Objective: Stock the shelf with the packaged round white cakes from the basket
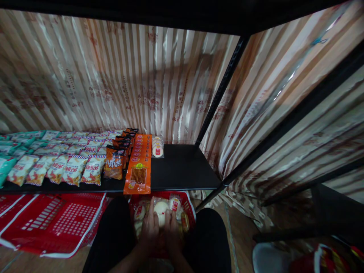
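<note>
Low between my knees, my left hand (150, 224) and my right hand (171, 226) press in from either side of a clear pack with a round white cake (160, 211). The fingers are partly in shadow. Both hands are over a red shopping basket (190, 202) holding more clear packs, among them one with a red label (174, 204) just right of the held pack. Up on the black shelf (182, 170), a short row of similar round white packs (157, 148) stands beside a long orange snack strip (140, 151).
Brown-orange snack bags (113, 163) and rows of white snack bags (72, 170) fill the shelf leftward. A red basket (68, 220) with white handles lies at left. Black rack posts (224, 85) rise at right. Striped curtain (142, 76) hangs behind.
</note>
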A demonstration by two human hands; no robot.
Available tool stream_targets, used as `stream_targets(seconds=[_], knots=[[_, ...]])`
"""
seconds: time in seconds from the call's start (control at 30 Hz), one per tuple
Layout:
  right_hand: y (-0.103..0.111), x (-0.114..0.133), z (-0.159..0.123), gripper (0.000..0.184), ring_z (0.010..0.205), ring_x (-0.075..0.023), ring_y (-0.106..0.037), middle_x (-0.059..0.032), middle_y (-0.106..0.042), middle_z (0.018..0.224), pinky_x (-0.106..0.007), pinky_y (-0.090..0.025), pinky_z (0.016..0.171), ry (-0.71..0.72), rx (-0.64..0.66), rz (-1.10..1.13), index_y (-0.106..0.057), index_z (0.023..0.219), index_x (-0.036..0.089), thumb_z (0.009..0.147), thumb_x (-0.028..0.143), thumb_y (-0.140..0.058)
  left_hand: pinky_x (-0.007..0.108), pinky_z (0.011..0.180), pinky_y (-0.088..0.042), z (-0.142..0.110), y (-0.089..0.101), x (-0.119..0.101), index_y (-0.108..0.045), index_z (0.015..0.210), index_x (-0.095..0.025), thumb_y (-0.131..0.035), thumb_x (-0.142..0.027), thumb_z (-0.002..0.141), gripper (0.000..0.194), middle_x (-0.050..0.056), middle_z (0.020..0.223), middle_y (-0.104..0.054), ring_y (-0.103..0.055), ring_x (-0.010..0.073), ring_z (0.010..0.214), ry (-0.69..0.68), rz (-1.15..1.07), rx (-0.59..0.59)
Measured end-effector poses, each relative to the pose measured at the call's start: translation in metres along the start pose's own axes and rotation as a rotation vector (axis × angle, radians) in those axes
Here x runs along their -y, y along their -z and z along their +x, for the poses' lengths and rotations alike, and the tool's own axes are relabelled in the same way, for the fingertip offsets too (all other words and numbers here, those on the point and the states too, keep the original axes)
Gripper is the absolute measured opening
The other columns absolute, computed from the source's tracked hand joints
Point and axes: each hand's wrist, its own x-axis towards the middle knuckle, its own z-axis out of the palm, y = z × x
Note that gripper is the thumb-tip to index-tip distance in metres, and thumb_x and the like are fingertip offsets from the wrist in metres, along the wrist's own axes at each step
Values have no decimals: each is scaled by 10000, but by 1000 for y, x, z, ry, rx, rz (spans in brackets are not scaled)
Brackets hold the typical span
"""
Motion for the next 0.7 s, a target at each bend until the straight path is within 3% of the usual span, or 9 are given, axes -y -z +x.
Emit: stream_targets(seconds=[0.13,0.33,0.53,0.7], knots=[[6,7,2,684,774,-217,-623,-168,-659,862,-292,-464,698,15,-46,62,-532,876,166,801,666,-72,284,1069,-281,2,4,-6,-304,1349,-65,-134,-286,845,576,82,1397,-368,-331,144,1289,3,-24,21],[20,26,2,567,667,-183,-596,-85,-639,703,-266,-461,644,71,-76,189,-511,748,205,793,676,-199,254,1071,-266,0,8,-10,-256,1366,-52,-133,-291,853,580,68,1421,-324,-294,132,1307,40,-33,18],[23,30,2,461,726,-183,-616,-78,-654,782,-256,-476,667,27,11,263,-515,831,203,814,600,-281,293,1050,-311,0,6,-6,-394,1291,-61,-166,-277,845,546,108,1327,-461,-393,158,1243,-14,16,-30],[26,27,3,502,871,-202,-621,-104,-661,957,-267,-473,738,-6,50,233,-509,1036,175,809,568,-294,364,1040,-333,-1,12,-10,-596,1050,-138,-223,-251,823,452,106,1301,-464,-437,190,1200,-97,64,-56]])
